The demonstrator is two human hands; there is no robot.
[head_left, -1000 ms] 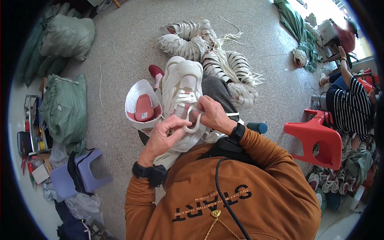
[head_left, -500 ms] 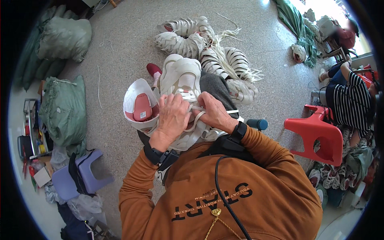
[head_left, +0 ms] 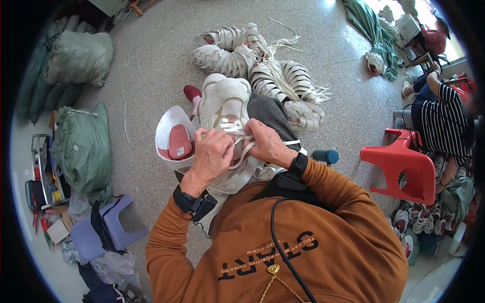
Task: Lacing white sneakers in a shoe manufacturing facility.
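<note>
Now both hands have drawn closer over the white lace-up sneaker (head_left: 225,103) on the lap: the left hand (head_left: 211,156) has slid toward two o'clock, fingers pinched on the flat white lace (head_left: 241,154), and the right hand (head_left: 268,144) grips it too; threading seems underway, bundled white laces (head_left: 283,81) at twelve o'clock

Speckled floor (head_left: 328,60), white strap bundles (head_left: 252,65)
</note>
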